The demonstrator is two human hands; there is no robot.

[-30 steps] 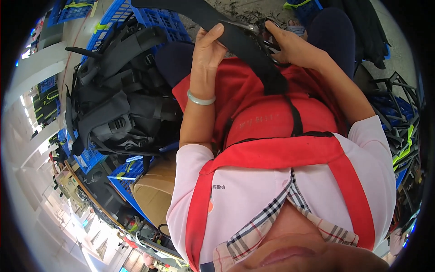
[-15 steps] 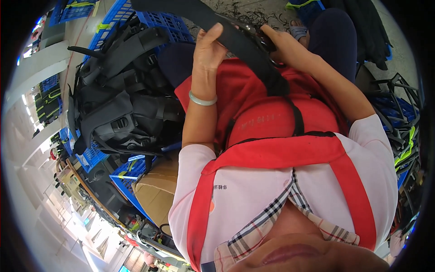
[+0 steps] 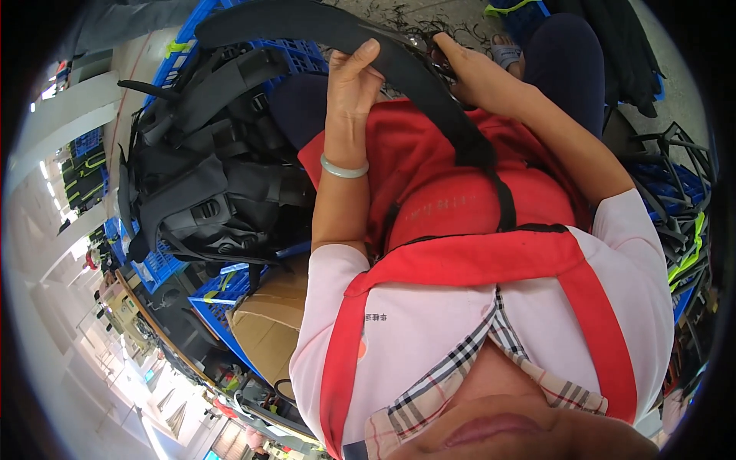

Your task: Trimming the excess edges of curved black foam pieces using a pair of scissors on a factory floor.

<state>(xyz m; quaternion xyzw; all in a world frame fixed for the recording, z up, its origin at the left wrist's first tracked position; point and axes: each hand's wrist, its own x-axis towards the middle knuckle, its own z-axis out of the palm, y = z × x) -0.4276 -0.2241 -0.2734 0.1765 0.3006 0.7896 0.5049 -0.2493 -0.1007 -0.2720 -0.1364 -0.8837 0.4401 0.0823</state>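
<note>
A long black padded strap (image 3: 420, 86) curves from the upper left down to my lap, tapering into a narrow webbing tail over the red apron (image 3: 445, 192). My left hand (image 3: 355, 77), with a pale bangle at its wrist, grips the strap's near edge, thumb laid on its surface. On the strap's far right side, my right hand (image 3: 481, 78) is closed round dark-handled scissors (image 3: 442, 64). Their shiny metal part lies against the strap's edge; the blade tips are hard to make out.
At my left, black strapped packs (image 3: 207, 184) are heaped over blue plastic crates (image 3: 157, 264). A cardboard box (image 3: 268, 310) sits nearer. On my right are black frame-like pieces (image 3: 675, 153) and dark cloth (image 3: 625, 54). Black thread scraps (image 3: 399, 15) litter the floor ahead.
The strap's far end has swung down and left, its rounded tip now showing. My right hand has shifted slightly up and left along the strap's edge with the scissors.
</note>
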